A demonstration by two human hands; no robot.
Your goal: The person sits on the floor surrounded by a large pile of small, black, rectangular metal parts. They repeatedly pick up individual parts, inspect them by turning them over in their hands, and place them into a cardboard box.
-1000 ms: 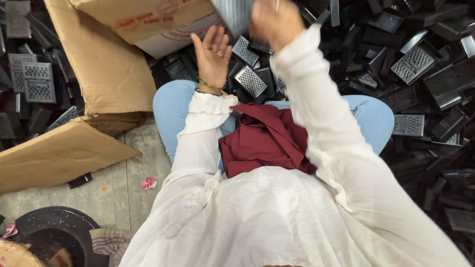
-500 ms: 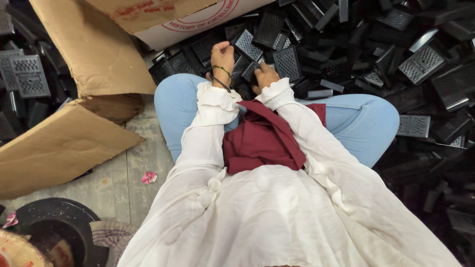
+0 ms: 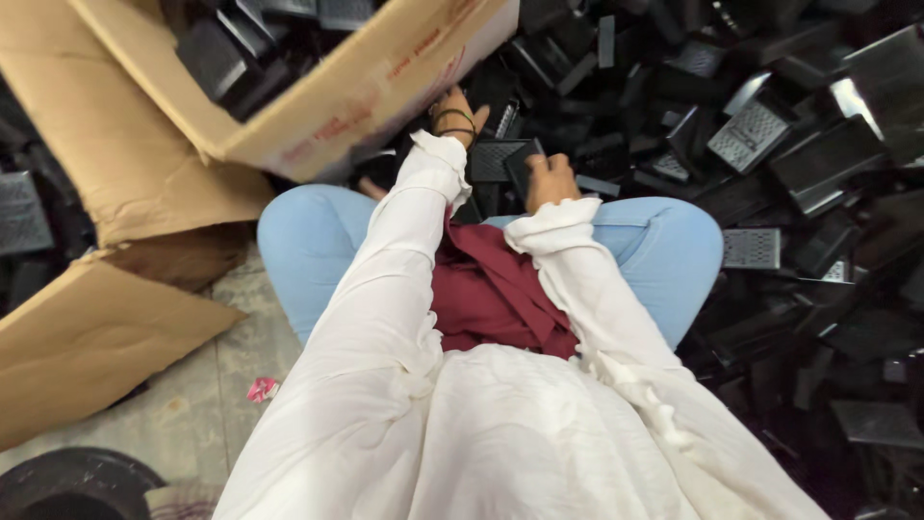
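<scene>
Both hands are out in front of the knees, down in the pile. Right hand is curled shut around a black grille part, gripping its right edge, knuckles up. Left hand sits just past that same piece at its left end, wrist bands showing, but the fingers are tucked behind the sleeve cuff and the box edge so can't tell how open it is. That grille part is held just above the lap, between the 2 hands. Big cardboard box tilts right beside the left hand with more black parts inside, and a heap of black plastic parts covers the floor ahead and to the right
</scene>
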